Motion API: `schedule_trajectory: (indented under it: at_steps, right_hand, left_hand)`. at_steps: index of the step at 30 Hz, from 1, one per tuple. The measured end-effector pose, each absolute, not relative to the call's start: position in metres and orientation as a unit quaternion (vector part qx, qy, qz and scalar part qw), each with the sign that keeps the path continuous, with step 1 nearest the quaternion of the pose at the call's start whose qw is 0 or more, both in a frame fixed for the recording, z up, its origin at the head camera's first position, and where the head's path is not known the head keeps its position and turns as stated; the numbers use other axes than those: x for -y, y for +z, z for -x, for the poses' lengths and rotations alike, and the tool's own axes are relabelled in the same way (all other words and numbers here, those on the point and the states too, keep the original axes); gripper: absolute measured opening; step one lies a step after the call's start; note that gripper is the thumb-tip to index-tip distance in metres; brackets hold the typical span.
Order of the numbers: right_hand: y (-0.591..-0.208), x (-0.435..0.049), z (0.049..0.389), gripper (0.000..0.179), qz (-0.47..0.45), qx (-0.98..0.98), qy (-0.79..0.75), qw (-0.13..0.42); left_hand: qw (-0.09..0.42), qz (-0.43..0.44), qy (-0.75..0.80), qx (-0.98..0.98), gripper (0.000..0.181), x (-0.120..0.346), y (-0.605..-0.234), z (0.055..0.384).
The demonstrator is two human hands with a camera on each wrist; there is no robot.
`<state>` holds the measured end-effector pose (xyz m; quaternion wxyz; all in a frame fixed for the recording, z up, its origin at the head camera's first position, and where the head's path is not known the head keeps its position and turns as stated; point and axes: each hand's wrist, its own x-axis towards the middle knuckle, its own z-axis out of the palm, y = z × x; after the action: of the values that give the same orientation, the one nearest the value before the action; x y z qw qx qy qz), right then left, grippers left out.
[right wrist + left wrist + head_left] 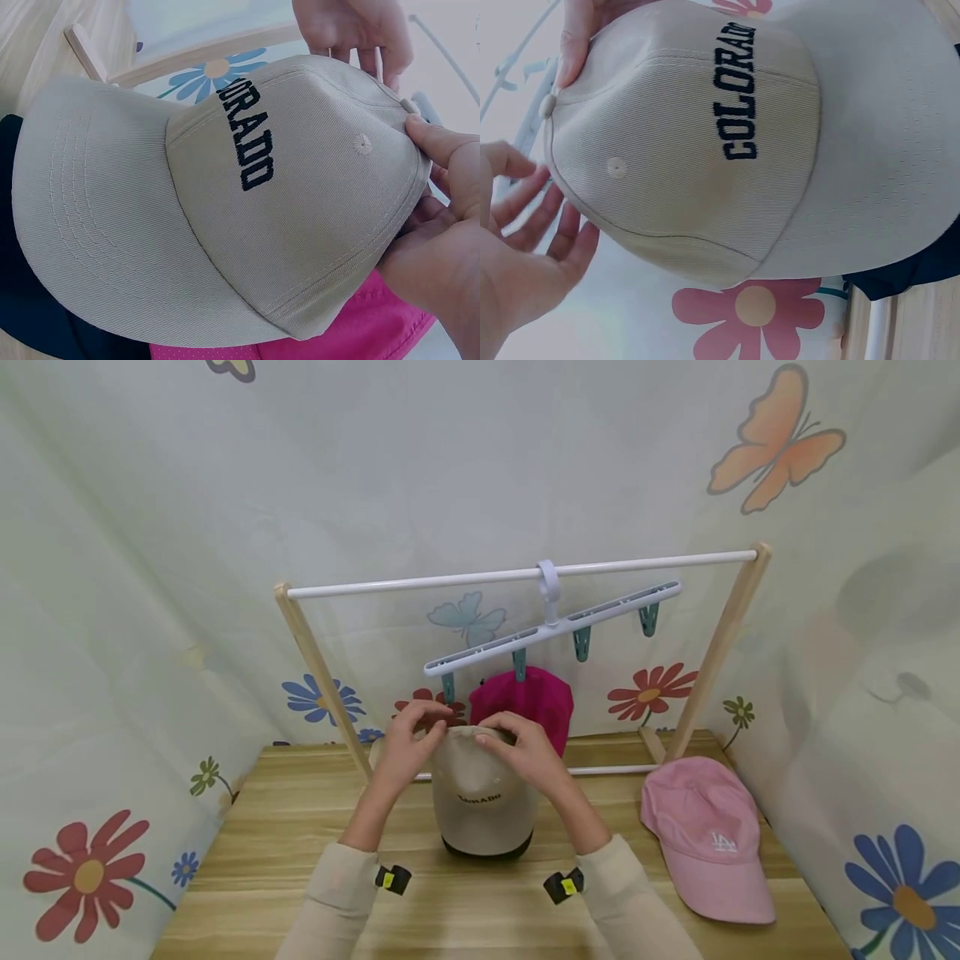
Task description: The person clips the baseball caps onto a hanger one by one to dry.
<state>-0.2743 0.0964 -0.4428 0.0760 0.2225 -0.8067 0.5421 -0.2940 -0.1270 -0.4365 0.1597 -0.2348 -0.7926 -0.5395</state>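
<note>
A beige cap (483,814) with dark COLORADO lettering is held brim down below a pale clip hanger (555,628). My right hand (534,750) pinches the top of its crown, thumb in front and fingers behind, as the right wrist view shows. At the other side of the crown, my left hand (402,747) has loosely bent fingers against the cap's edge, just under the hanger's end teal clip (447,687). Whether it touches that clip is hidden. Behind the beige cap hangs a magenta cap (551,702), beneath another teal clip (519,665). A navy brim-like part (45,300) shows beyond the beige brim.
The hanger hooks over the white rod of a wooden-sided rack (375,587), tilted with its right end higher. Two more teal clips (582,644) hang at its right half. A pink cap (701,835) lies at the right of the wooden table (247,877). Flowered curtains surround it.
</note>
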Motion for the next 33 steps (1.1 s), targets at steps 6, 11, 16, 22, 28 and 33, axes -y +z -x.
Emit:
schedule_trajectory:
  at_steps: [6,11,16,22,28,33]
  right_hand:
    - [-0.443,-0.093,0.276,0.016,-0.219,0.807,0.542,0.076]
    - [-0.442,-0.09,0.277,0.016,-0.219,0.804,0.547,0.078]
    - [-0.442,-0.089,0.279,0.016,-0.221,0.801,0.55,0.078]
    - [-0.443,-0.088,0.279,0.017,-0.221,0.799,0.555,0.073]
    - [-0.444,-0.087,0.279,0.021,-0.217,0.798,0.558,0.072]
    - [-0.441,-0.086,0.277,0.022,-0.209,0.804,0.553,0.072]
  left_hand:
    - [0.123,0.151,-0.614,0.765,0.03,0.131,-0.425,0.304]
    - [0.096,0.148,-0.639,0.748,0.043,0.131,-0.416,0.315]
    - [0.06,0.15,-0.636,0.755,0.044,0.128,-0.411,0.323]
    - [0.045,0.158,-0.624,0.764,0.043,0.123,-0.406,0.331]
    - [0.035,0.176,-0.622,0.762,0.036,0.121,-0.403,0.335]
    - [0.031,0.184,-0.617,0.764,0.033,0.121,-0.401,0.335]
